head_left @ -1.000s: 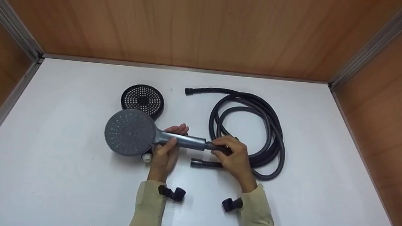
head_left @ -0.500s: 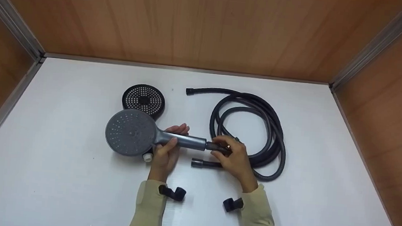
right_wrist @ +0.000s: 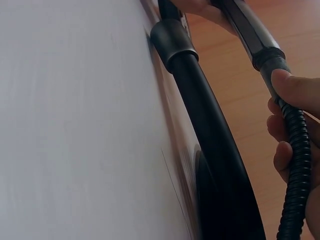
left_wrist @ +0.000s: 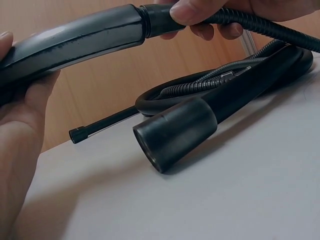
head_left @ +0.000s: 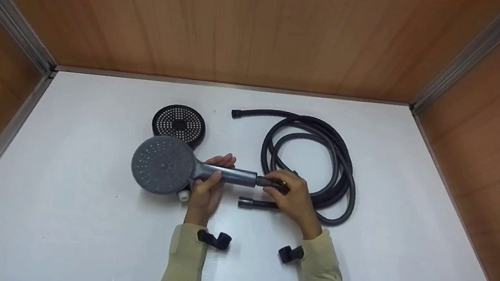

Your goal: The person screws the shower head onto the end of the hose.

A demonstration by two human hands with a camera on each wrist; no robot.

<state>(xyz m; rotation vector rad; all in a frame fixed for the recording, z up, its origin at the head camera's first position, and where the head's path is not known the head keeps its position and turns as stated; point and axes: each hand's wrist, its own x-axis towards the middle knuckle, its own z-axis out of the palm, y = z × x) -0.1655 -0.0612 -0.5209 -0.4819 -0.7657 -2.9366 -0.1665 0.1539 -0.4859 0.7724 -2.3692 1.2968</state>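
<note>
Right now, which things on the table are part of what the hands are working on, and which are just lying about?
In hand:
- shower head, handle gripped by the left hand
- ribbed hose, its end at the handle, pinched by the right hand

Lying about:
- smooth black hose, coiled on the table
- round perforated disc behind the shower head
- small white part below the head

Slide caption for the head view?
Left hand grips shower head handle; right hand pinches hose nut at its end.

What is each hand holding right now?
Left hand: grips the handle of the shower head.
Right hand: pinches the hose end at the base of that handle.
</note>
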